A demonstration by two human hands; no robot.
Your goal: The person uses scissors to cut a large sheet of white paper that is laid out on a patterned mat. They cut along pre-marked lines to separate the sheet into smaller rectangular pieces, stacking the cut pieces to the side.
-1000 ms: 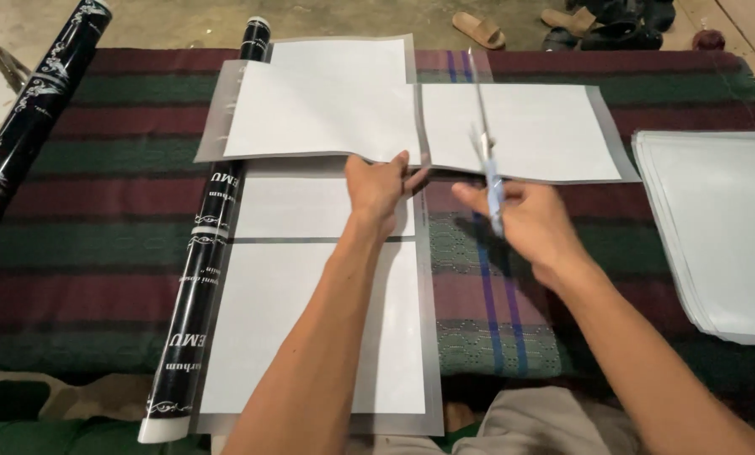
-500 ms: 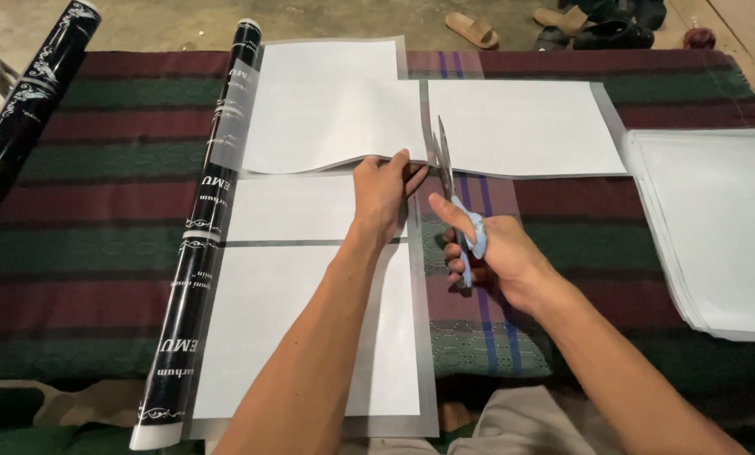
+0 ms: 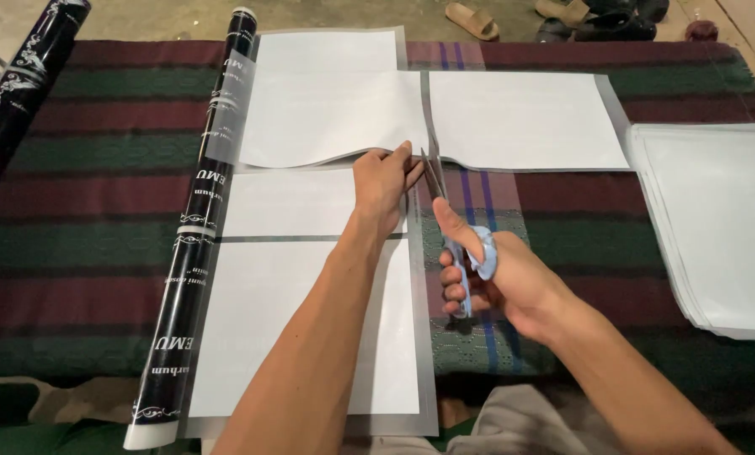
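My right hand (image 3: 495, 278) grips blue-handled scissors (image 3: 453, 227), blades pointing away from me, their tips at the near edge of the clear film between two white sheets. My left hand (image 3: 383, 181) rests flat on the film beside the blades, fingertips touching the near edge of the upper left white sheet (image 3: 335, 114). A second white sheet (image 3: 520, 118) lies to the right of the gap. Two more white sheets (image 3: 310, 278) lie under film along my left forearm.
A black roll of film (image 3: 194, 236) lies lengthwise at the sheets' left edge. Another black roll (image 3: 15, 101) lies at the far left. A stack of covered sheets (image 3: 722, 219) sits at the right. A striped cloth (image 3: 74, 219) covers the surface. Sandals (image 3: 478, 17) lie beyond.
My right hand has drawn back towards me and turned the scissors so their blades point at the gap between the upper sheets. My left hand stays on the film.
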